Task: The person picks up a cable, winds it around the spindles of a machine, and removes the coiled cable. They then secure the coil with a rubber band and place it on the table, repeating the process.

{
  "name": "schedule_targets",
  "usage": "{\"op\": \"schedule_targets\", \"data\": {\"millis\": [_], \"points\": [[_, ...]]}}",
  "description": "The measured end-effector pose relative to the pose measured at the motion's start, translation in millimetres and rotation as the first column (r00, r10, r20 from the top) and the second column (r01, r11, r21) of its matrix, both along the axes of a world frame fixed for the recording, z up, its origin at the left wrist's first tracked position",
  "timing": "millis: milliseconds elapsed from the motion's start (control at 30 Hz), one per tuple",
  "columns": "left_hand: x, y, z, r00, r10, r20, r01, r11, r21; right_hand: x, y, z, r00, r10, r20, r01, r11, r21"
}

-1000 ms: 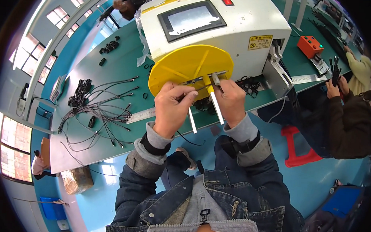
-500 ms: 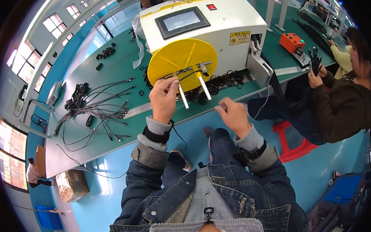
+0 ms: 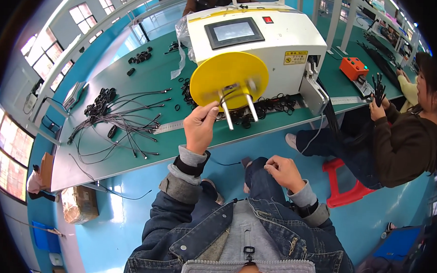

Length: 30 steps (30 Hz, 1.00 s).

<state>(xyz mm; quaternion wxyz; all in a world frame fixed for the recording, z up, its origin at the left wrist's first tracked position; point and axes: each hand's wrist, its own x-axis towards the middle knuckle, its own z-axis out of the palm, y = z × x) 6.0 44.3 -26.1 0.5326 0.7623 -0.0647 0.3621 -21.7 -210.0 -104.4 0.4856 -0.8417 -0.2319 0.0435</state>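
My left hand (image 3: 199, 128) pinches a thin black cable (image 3: 222, 102) just in front of the yellow disc (image 3: 220, 71). That cable runs to the two silver rods (image 3: 252, 109) standing out from the disc; the clamp at their base is smeared by motion. My right hand (image 3: 285, 172) hovers lower, over my knee and apart from the machine, its fingers curled together. Nothing shows in it. The disc sits on the front of a white winding machine (image 3: 288, 74) with a screen (image 3: 234, 32) and a red switch (image 3: 267, 20).
Loose cables (image 3: 118, 116) lie on the green table (image 3: 153, 79) at left, black rings (image 3: 277, 106) under the machine. A metal ruler (image 3: 169, 127) runs along the table's front edge. At right a seated person (image 3: 401, 138) holds black cables beside an orange box (image 3: 354, 68); a red stool (image 3: 339, 184) stands below.
My right hand has dropped away from the rods toward my knee. The rods and clamp on the disc are now blurred, as if turning. My left hand keeps its pinch; the view has shifted slightly.
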Motion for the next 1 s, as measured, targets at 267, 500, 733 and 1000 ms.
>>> {"op": "schedule_targets", "data": {"millis": [267, 500, 733, 1000], "points": [[-15, -3, -8, 0.999, 0.039, -0.011, -0.037, 0.995, 0.098, 8, 9, -10, 0.988, 0.083, -0.130, -0.087, 0.996, -0.029], [-18, -8, -17, 0.997, 0.071, 0.010, -0.072, 0.986, 0.149, 17, 14, -17, 0.982, 0.107, -0.155, -0.112, 0.994, -0.020], [-10, -25, 1, 0.977, 0.104, 0.184, -0.178, 0.875, 0.450, 20, 14, 2, 0.990, 0.092, -0.103, -0.089, 0.996, 0.028], [1, -55, 38, 0.954, 0.112, 0.278, -0.287, 0.612, 0.737, 44, 39, 75, 0.971, -0.055, 0.233, -0.004, 0.970, 0.244]]}}
